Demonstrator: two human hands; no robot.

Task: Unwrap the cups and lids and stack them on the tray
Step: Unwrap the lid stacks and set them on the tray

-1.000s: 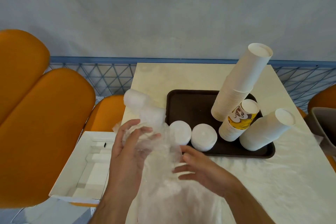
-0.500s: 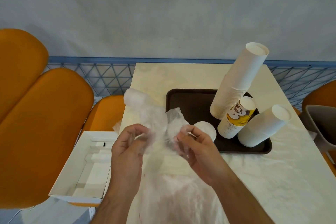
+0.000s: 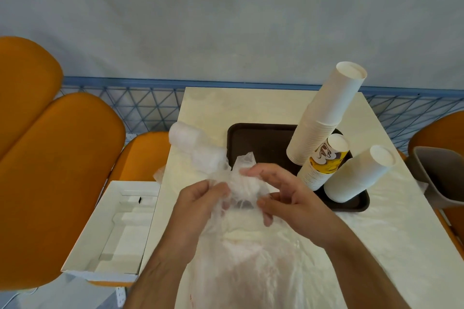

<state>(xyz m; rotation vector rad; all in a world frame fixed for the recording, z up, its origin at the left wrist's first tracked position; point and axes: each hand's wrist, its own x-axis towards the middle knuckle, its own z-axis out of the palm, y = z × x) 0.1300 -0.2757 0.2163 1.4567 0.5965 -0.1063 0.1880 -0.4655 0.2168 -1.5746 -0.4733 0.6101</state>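
Both hands are pinching the clear plastic wrap (image 3: pixel 241 183) above the table's (image 3: pixel 391 233) near half, the left hand (image 3: pixel 198 206) gripping its left side and the right hand (image 3: pixel 283 195) its right. A wrapped stack of lids (image 3: pixel 195 148) is lying just left of the brown tray (image 3: pixel 253 143). The tray is holding three leaning cup stacks: a tall white stack (image 3: pixel 324 115), a printed yellow stack (image 3: pixel 324 160) and a short white stack (image 3: pixel 359 175).

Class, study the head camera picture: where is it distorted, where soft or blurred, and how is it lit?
Head view: wide-angle bending tilts the tall cup stack and curves the orange chairs; both hands and the clear plastic wrap look slightly soft; lighting is even and diffuse, shadows faint, no harsh glare.
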